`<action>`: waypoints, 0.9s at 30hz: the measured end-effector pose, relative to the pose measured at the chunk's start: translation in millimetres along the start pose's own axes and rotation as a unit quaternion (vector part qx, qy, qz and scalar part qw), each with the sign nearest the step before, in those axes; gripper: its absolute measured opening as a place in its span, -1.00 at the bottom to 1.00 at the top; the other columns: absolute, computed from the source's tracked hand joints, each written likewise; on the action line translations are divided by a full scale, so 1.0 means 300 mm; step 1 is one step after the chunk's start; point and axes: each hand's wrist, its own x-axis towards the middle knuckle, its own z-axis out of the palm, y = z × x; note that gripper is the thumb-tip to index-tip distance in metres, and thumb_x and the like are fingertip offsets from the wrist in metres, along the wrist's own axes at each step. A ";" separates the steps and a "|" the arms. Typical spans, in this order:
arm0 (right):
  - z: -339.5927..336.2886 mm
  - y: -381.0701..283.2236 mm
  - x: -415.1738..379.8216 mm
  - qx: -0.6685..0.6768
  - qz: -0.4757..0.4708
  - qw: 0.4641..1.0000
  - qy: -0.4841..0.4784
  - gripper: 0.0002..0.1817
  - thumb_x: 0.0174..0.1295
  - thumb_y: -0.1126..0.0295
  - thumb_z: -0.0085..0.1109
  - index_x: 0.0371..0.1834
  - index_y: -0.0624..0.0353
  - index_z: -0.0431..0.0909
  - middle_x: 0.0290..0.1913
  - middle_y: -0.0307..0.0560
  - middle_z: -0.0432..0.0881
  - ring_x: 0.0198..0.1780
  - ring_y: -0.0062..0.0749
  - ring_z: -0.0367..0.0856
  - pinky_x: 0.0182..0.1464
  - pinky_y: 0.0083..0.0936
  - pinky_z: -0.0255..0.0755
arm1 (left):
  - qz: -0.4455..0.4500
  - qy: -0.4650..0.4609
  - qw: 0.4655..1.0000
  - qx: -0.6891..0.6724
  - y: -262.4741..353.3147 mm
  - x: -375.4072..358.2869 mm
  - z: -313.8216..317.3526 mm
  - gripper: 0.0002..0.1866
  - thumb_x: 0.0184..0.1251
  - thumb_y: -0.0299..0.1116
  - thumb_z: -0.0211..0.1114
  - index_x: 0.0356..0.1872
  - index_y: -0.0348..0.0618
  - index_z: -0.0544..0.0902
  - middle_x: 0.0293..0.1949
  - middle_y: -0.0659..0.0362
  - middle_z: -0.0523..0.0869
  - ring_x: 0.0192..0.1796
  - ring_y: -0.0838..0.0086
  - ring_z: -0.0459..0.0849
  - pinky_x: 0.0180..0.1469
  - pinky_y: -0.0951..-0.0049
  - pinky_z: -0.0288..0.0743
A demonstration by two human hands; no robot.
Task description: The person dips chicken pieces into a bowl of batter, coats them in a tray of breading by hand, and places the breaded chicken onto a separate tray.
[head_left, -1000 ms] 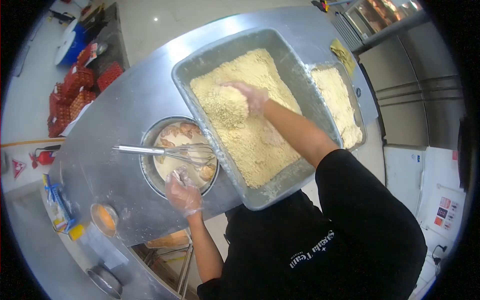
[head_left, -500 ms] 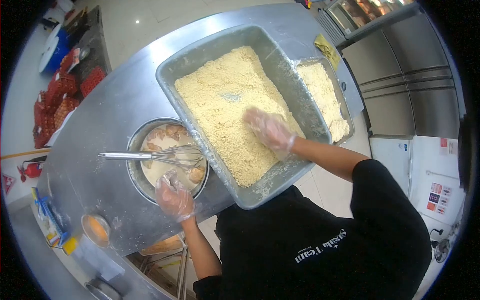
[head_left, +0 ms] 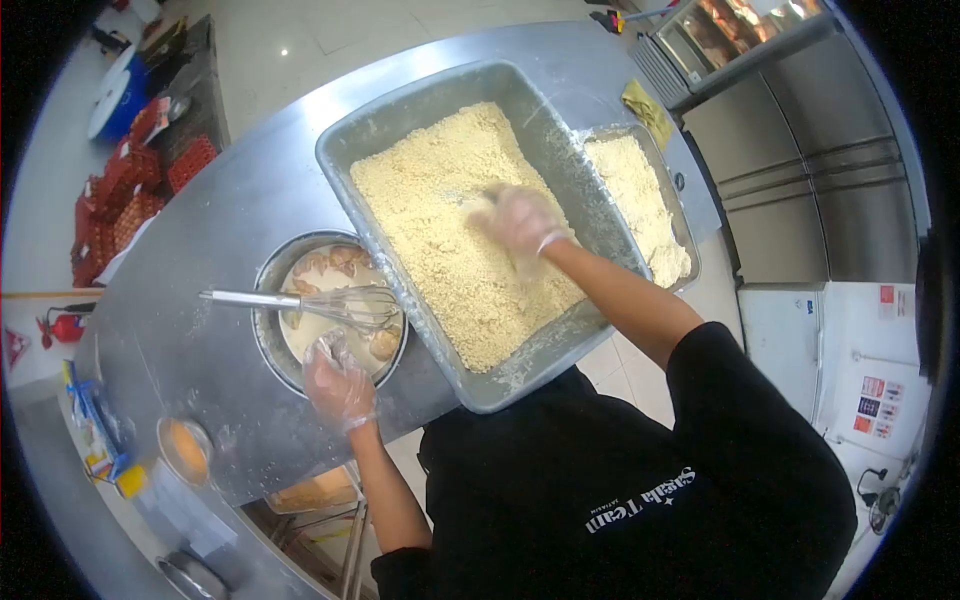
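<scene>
My right hand [head_left: 522, 220], in a clear plastic glove, is down in the yellowish crumbly coating [head_left: 430, 190] that fills a deep grey tub [head_left: 345, 185]. Motion smears its fingers, so their grip does not show. My left hand [head_left: 340, 385], gloved too, is at the near rim of a round metal bowl [head_left: 262, 345], fingers loosely bent and nothing visible in them. Raw meat pieces [head_left: 345, 262] sit in pale liquid [head_left: 305, 335] inside that bowl. A wire whisk [head_left: 250, 298] rests across it, its wires toward the tub.
Beyond the tub, a smaller tray [head_left: 690, 235] holds coated pieces [head_left: 635, 190], beside a yellow-green cloth [head_left: 648, 108]. A small bowl of orange contents [head_left: 187, 450] stands at lower left on the steel table [head_left: 200, 260]. Red net sacks [head_left: 125, 190] lie at far left.
My right hand has moved up and left a little through the coating. My left hand has shifted slightly left, staying at the bowl's rim. The view has tilted a little.
</scene>
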 end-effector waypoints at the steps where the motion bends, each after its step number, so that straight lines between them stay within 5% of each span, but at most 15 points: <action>1: -0.035 0.011 -0.020 0.032 0.041 0.997 -0.058 -0.21 0.42 -0.23 -0.09 0.43 0.27 0.34 0.44 0.23 0.36 0.43 -0.10 0.37 0.38 -0.20 0.35 | -0.001 0.007 1.000 0.014 -0.008 -0.008 0.007 -0.76 0.45 -0.25 0.22 -0.11 -0.21 0.70 -0.16 -0.13 0.71 -0.10 -0.04 0.67 -0.01 0.09 0.49; 3: -0.042 0.106 -0.029 0.011 0.068 0.992 -0.108 -0.21 0.34 -0.19 0.14 0.35 0.31 0.42 0.33 0.24 0.48 0.31 -0.15 0.52 0.26 -0.28 0.48 | -0.019 0.016 0.999 -0.028 -0.018 -0.014 0.013 -0.74 0.43 -0.25 0.21 -0.12 -0.23 0.71 -0.14 -0.16 0.71 -0.06 -0.10 0.66 0.05 0.05 0.49; 6: 0.039 0.213 -0.013 0.090 0.008 0.995 0.048 -0.20 0.21 -0.03 0.40 0.36 0.33 0.41 0.25 0.20 0.57 0.19 -0.21 0.60 0.22 -0.33 0.51 | -0.049 0.005 0.997 -0.051 0.025 0.001 -0.017 -0.73 0.42 -0.25 0.21 -0.14 -0.25 0.71 -0.15 -0.18 0.71 -0.05 -0.13 0.65 0.09 0.02 0.48; 9: 0.005 0.214 -0.081 0.273 -0.041 0.951 0.139 -0.20 0.13 0.07 0.50 0.33 0.36 0.44 0.16 0.17 0.62 0.09 -0.22 0.64 0.17 -0.36 0.53 | -0.046 0.007 0.998 -0.039 0.003 -0.007 0.002 -0.74 0.40 -0.27 0.22 -0.14 -0.28 0.70 -0.17 -0.19 0.70 -0.06 -0.14 0.64 0.08 0.01 0.49; 15: -0.170 0.135 -0.220 0.229 -0.119 0.954 0.151 -0.25 0.09 0.17 0.53 0.28 0.39 0.48 0.09 0.17 0.66 0.04 -0.26 0.67 0.16 -0.42 0.53 | -0.032 0.011 0.998 -0.056 0.004 -0.009 -0.007 -0.74 0.33 -0.33 0.25 -0.12 -0.32 0.68 -0.18 -0.21 0.69 -0.07 -0.15 0.64 0.08 0.01 0.49; 18: -0.137 0.159 -0.163 0.252 -0.163 0.948 0.110 -0.31 0.21 0.13 0.43 0.27 0.42 0.48 0.01 0.11 0.70 -0.03 -0.30 0.69 0.11 -0.37 0.56 | -0.036 0.010 0.998 -0.044 -0.008 -0.016 0.004 -0.72 0.25 -0.36 0.28 -0.10 -0.34 0.67 -0.16 -0.22 0.68 -0.05 -0.16 0.63 0.09 -0.01 0.49; 21: -0.071 0.157 -0.019 0.266 -0.096 0.932 0.228 -0.40 0.36 0.09 0.25 0.29 0.35 0.48 -0.06 0.06 0.72 -0.11 -0.32 0.72 0.09 -0.37 0.57 | -0.060 -0.009 0.997 -0.044 0.008 -0.005 -0.007 -0.70 0.19 -0.39 0.30 -0.08 -0.34 0.66 -0.15 -0.22 0.67 -0.02 -0.15 0.62 0.10 -0.01 0.48; 24: -0.047 0.038 0.018 0.212 -0.093 0.959 0.163 -0.47 0.49 0.11 0.02 0.38 0.21 0.43 0.14 0.09 0.67 0.01 -0.26 0.70 0.19 -0.31 0.54 | -0.038 0.012 0.999 -0.037 -0.011 -0.012 0.016 -0.73 0.22 -0.40 0.30 -0.10 -0.33 0.68 -0.18 -0.21 0.68 -0.05 -0.15 0.63 0.07 -0.02 0.47; 27: 0.070 -0.067 0.085 0.026 -0.110 0.988 0.103 -0.42 0.54 0.03 -0.22 0.49 0.11 0.32 0.48 0.11 0.36 0.42 -0.13 0.39 0.49 -0.20 0.21 | -0.020 0.007 0.999 -0.024 0.001 -0.011 -0.003 -0.77 0.27 -0.40 0.29 -0.12 -0.31 0.69 -0.20 -0.21 0.69 -0.08 -0.15 0.64 0.02 -0.02 0.48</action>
